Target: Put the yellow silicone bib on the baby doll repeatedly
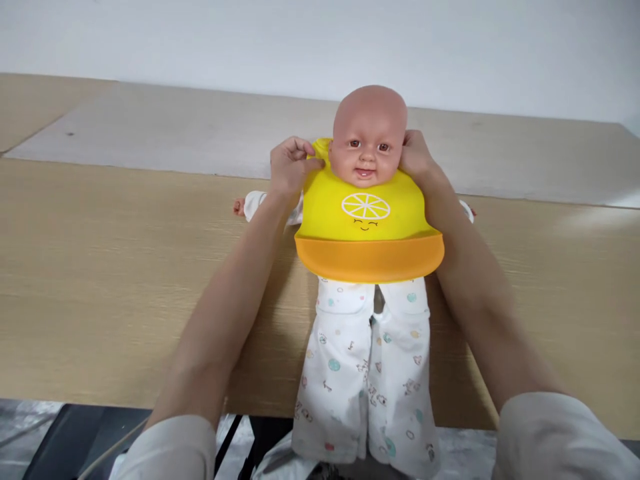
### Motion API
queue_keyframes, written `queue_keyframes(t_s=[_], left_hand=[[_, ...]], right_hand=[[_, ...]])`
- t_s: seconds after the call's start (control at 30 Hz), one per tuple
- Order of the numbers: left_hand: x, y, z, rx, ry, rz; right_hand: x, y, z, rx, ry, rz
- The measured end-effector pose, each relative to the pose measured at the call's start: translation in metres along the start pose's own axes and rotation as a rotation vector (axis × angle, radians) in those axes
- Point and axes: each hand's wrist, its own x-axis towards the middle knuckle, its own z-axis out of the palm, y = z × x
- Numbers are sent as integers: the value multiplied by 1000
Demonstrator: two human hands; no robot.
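Observation:
A baby doll (373, 110) with a bare head faces me in the middle of the view. Over its chest lies a yellow bib (320, 207) with a lemon-slice print and an orange catch pocket (370, 260) along the bottom. My left hand (295, 163) pinches the bib's neck strap beside the doll's head. My right hand (416, 155) is at the other side of the neck, its fingers partly hidden behind the head, so what they grip does not show. White patterned trousers (340, 373) cover the doll's legs, which hang over the table's front edge.
The wooden table (125, 280) spreads to both sides of the doll. A pale strip (175, 127) runs along its back, against a white wall (225, 40). Below the front edge at the left is a dark chair-like object (75, 440).

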Motion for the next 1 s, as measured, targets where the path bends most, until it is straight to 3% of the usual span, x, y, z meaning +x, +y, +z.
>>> queue_keyframes(t_s=[0.1,0.27,0.47,0.67,0.8,0.9,1.0], left_hand=[[5,0,-1,66,39,-8],[5,-8,-7,127,62,-131],[-3,-10,-5,141,-6,-268],[-7,-10,-1,168,-8,-278],[-6,-15,-2,173,-13,-262],[-6,-14,-1,178,2,-228],[-9,-9,1,216,-6,-205]], right_hand=[[-7,-7,-3,-37,130,45],[-18,-11,-8,90,19,143],[-18,6,-12,106,-25,229],[-18,17,-10,94,-19,231],[-19,19,-15,36,-95,167],[-17,13,-20,-76,-159,127],[-19,-3,-23,-183,-83,190]])
